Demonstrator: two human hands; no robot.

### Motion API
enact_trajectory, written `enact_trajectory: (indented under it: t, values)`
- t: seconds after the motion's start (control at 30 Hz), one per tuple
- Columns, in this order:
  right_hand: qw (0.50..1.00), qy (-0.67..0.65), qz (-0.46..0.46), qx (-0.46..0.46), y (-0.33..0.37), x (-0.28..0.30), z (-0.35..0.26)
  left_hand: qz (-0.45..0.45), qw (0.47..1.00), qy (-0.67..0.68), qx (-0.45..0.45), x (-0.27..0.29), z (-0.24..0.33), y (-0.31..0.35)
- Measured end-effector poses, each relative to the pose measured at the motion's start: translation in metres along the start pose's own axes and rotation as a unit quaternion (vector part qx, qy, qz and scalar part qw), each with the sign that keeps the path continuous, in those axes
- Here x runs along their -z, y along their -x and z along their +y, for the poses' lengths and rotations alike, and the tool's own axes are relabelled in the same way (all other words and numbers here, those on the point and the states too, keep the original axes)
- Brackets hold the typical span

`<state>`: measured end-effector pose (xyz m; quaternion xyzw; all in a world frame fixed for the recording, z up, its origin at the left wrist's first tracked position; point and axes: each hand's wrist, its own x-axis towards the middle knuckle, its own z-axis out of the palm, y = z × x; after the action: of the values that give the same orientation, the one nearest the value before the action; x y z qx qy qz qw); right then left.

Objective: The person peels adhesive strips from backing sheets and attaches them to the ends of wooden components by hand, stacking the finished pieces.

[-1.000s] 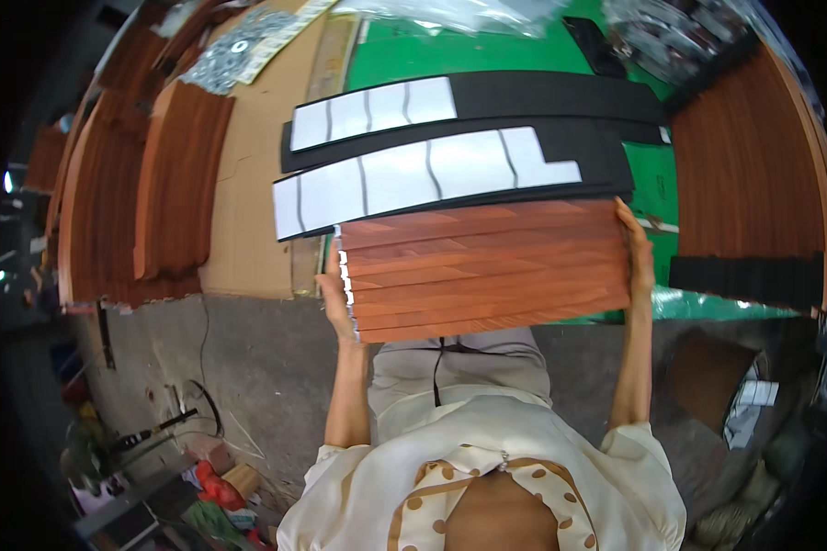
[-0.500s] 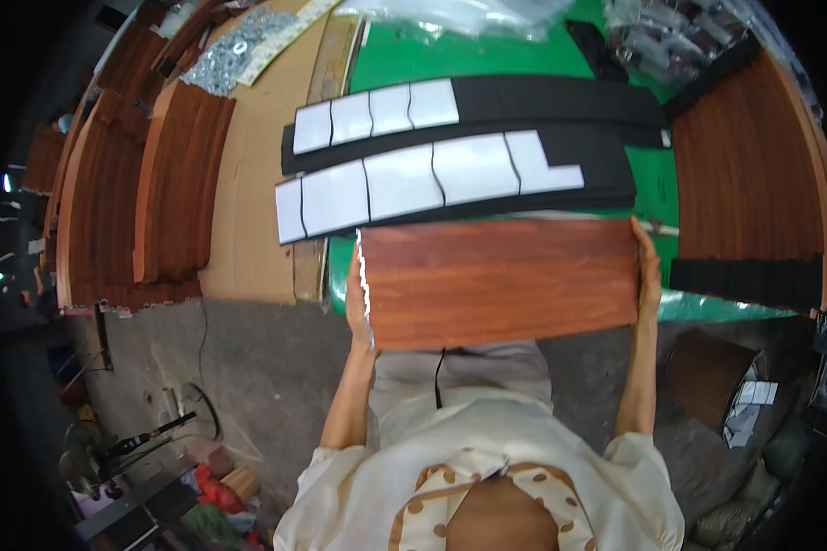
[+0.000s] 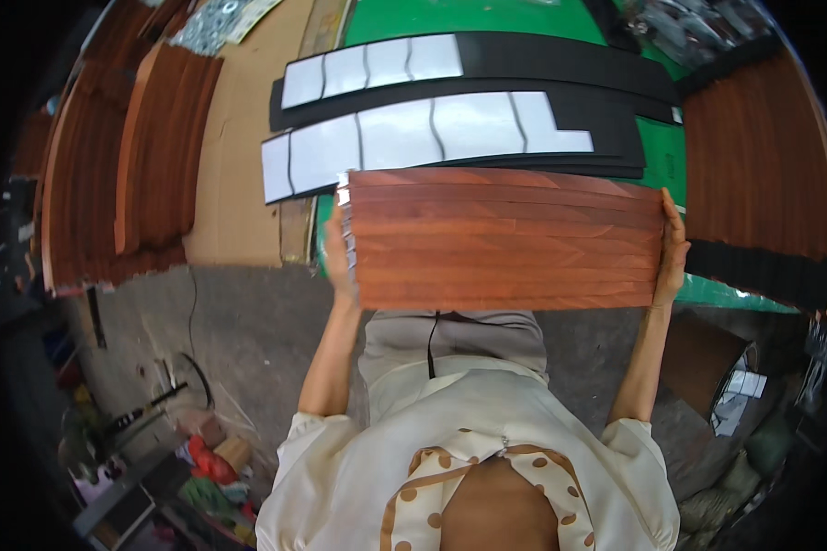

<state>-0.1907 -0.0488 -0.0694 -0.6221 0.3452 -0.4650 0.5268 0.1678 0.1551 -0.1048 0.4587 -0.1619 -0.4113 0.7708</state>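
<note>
A stack of reddish-brown wood-grain strips (image 3: pixel 505 241) is held up level in front of my waist, pressed between my two hands. My left hand (image 3: pixel 340 262) is closed against its left end, where the strip edges look pale and jagged; most of those fingers are hidden or blurred. Around the right end wraps my right hand (image 3: pixel 674 248), fingers along the far corner and side. Just beyond the stack, black foam-like strips with white faces (image 3: pixel 404 133) lie in two rows on a green tabletop (image 3: pixel 524 14).
Brown strip piles stand at the left (image 3: pixel 161 156) and right (image 3: pixel 753 156), with cardboard (image 3: pixel 239 165) beside the left one. Metal washers (image 3: pixel 213 26) lie at the far left, plastic-wrapped parts (image 3: pixel 698 32) at the far right. A brown drum (image 3: pixel 703 367) holding white scraps sits on the floor.
The scene has shifted upward in view. The held stack looks slightly larger and closer, and the seams between its strips show more clearly. Both hands keep their hold on its ends.
</note>
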Motion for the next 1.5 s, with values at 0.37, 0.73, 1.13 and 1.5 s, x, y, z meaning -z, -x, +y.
enact_trajectory:
  t: [0.37, 0.73, 1.13, 1.5]
  values:
    - [0.997, -0.040, -0.011, -0.057, 0.004, -0.011, 0.019, -0.020, 0.983, -0.176, -0.049, -0.014, 0.004, -0.010]
    - [0.994, -0.099, -0.028, -0.023, 0.022, -0.002, 0.002, -0.066, 0.974, -0.175, -0.131, -0.024, 0.017, 0.004]
    - [0.999, -0.038, -0.009, -0.014, 0.023, 0.021, 0.050, -0.067, 0.981, -0.154, -0.096, -0.002, -0.014, -0.018]
    - [0.998, -0.056, 0.003, -0.006, -0.036, -0.023, -0.064, -0.051, 0.998, 0.009, -0.046, -0.037, 0.075, -0.015]
